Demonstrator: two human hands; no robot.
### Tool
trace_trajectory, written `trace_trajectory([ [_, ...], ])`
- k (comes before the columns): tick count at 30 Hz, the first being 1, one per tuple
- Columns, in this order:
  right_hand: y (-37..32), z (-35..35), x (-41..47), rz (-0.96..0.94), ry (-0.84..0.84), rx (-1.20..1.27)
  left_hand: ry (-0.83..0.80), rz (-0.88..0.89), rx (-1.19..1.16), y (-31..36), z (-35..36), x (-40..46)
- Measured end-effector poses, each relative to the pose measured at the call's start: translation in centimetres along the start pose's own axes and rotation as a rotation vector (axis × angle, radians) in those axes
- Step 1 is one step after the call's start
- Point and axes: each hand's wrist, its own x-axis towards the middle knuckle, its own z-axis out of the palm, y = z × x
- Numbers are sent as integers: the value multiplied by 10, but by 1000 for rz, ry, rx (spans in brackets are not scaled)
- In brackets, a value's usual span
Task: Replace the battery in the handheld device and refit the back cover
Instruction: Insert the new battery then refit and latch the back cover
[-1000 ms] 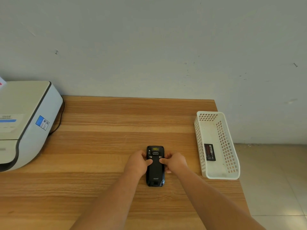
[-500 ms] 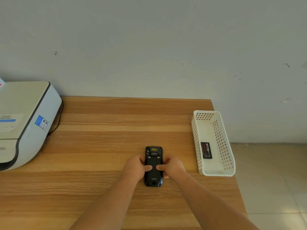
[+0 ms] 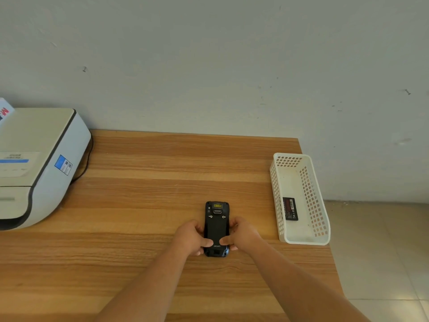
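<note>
A black handheld device (image 3: 216,225) lies face down on the wooden table (image 3: 162,182), its back cover on and two latches showing near the top. My left hand (image 3: 191,238) grips its left side, thumb pressing the lower back cover. My right hand (image 3: 243,234) grips the right side, thumb pressing beside the left thumb just above the logo. A black battery (image 3: 290,208) with a red label lies inside the white basket (image 3: 301,240) to the right, apart from both hands.
A white printer (image 3: 39,163) with a black cable stands at the table's left rear. The basket sits at the table's right edge, partly overhanging it. Tiled floor lies beyond that edge. A grey wall backs the table.
Both thumbs have slid down the back cover from the latch area toward the device's lower end. The device stays flat on the table.
</note>
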Motion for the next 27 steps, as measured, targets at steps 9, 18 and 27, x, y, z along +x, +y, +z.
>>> trace_trajectory([
  [9,-11,-11,12,32,56,79,4,2,126,20,-12,6],
  [18,-16,-15,17,87,55,78,-1,-27,130,33,-19,10],
  [27,-31,-14,22,122,97,56,131,9,125,37,-12,24],
])
